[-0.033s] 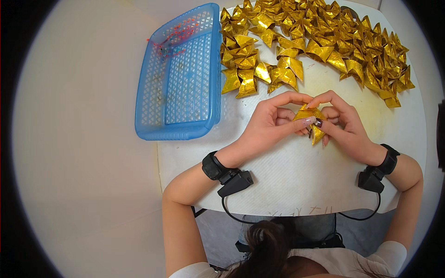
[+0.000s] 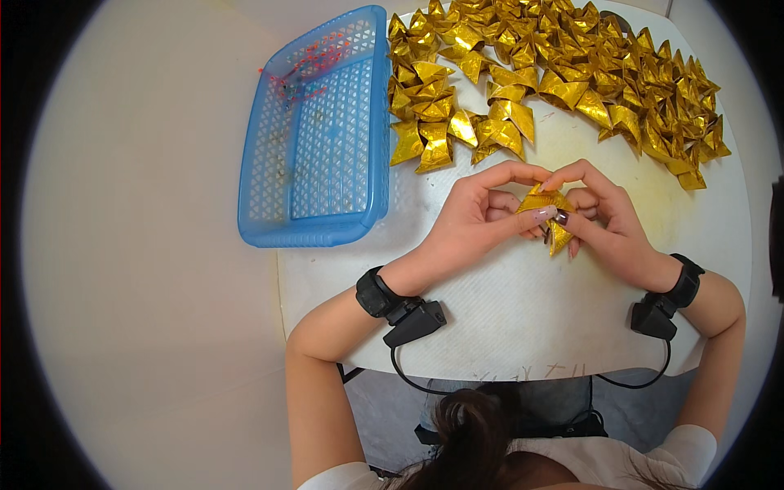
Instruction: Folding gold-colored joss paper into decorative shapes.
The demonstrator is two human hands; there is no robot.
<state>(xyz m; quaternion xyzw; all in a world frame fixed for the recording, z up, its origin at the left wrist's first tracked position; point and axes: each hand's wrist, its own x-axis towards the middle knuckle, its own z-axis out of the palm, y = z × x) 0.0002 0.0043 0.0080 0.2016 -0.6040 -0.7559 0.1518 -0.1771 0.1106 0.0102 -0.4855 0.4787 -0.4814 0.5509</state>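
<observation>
A small piece of folded gold foil paper (image 2: 543,199) is held between both hands above the white table. My left hand (image 2: 482,211) grips it from the left, thumb pressed on its near face and index finger at its top point. From the other side my right hand (image 2: 608,219) pinches it, its thumb meeting the left thumb at the middle. One pointed end of the paper hangs down below the thumbs. The other fingers are curled behind it and partly hidden. Just beyond my hands lie many folded gold paper ingots (image 2: 502,126), crowded together with pointed ends up.
A blue plastic basket (image 2: 377,122) with lattice sides stands at the left table edge, with some red strands inside. The heap of ingots fills the far side of the white table (image 2: 498,318). Black wrist straps with boxes and cables (image 2: 415,322) hang from both my wrists.
</observation>
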